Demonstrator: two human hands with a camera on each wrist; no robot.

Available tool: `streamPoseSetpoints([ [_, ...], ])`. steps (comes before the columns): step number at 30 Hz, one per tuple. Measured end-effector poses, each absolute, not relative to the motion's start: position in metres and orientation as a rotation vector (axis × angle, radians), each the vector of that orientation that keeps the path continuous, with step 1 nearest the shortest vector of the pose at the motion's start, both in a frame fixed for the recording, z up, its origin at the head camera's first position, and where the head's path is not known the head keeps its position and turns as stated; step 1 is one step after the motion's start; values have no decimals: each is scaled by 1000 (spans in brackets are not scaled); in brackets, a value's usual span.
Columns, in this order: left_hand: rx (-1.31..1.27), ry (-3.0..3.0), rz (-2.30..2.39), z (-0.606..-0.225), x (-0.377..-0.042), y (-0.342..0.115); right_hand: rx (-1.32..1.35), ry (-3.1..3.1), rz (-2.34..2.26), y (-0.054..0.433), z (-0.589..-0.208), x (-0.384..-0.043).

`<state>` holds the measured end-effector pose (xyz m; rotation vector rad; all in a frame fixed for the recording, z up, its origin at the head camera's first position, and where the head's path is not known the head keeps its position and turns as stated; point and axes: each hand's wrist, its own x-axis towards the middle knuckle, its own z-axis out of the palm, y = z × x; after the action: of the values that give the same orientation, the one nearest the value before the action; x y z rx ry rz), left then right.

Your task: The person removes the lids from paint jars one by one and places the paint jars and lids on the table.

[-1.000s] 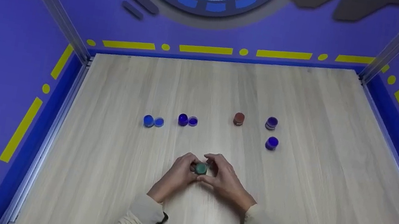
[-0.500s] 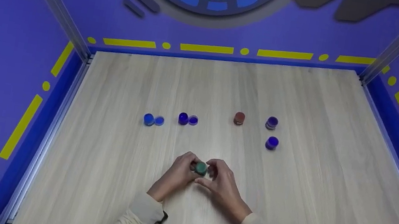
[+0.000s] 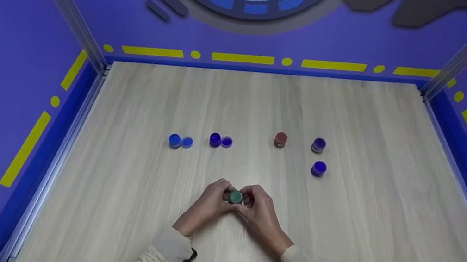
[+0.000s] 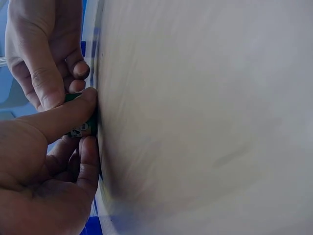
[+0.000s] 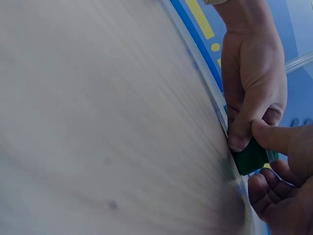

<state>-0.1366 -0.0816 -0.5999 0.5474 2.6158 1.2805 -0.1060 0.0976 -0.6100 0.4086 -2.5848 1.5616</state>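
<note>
A small green paint jar [image 3: 235, 197] stands on the table between the two hands, its green lid facing up. My left hand [image 3: 210, 202] grips the jar's body low down, thumb on the near side and fingers on the far side. From the right, my right hand [image 3: 261, 213] pinches around the lid with thumb and curled fingers. In the left wrist view, part of the printed label [image 4: 80, 130] shows between the left thumb and fingers. The right wrist view shows the green body [image 5: 252, 157] near the tabletop, partly covered by both thumbs.
Farther back at left stand an open light-blue jar [image 3: 174, 141] and an open dark-blue jar [image 3: 215, 140], each with its cap [image 3: 186, 142] beside it. A closed brown jar [image 3: 280, 140] and two purple-blue jars [image 3: 319, 169] stand at right. Blue walls enclose the table [image 3: 360, 245].
The right hand's fingers spread off the lid half a second ago and have now closed in around it again. The left hand and jar stay in place.
</note>
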Motion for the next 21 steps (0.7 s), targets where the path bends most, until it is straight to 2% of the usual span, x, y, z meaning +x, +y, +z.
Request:
streamPoseSetpoints([
  [16,591,2624,1293,-603,-137,-82,825,-2655,1495,116,-610,-121],
  [21,586,2625,1287,-603,-138,-82,869,-2673,1507,118,-609,-125],
])
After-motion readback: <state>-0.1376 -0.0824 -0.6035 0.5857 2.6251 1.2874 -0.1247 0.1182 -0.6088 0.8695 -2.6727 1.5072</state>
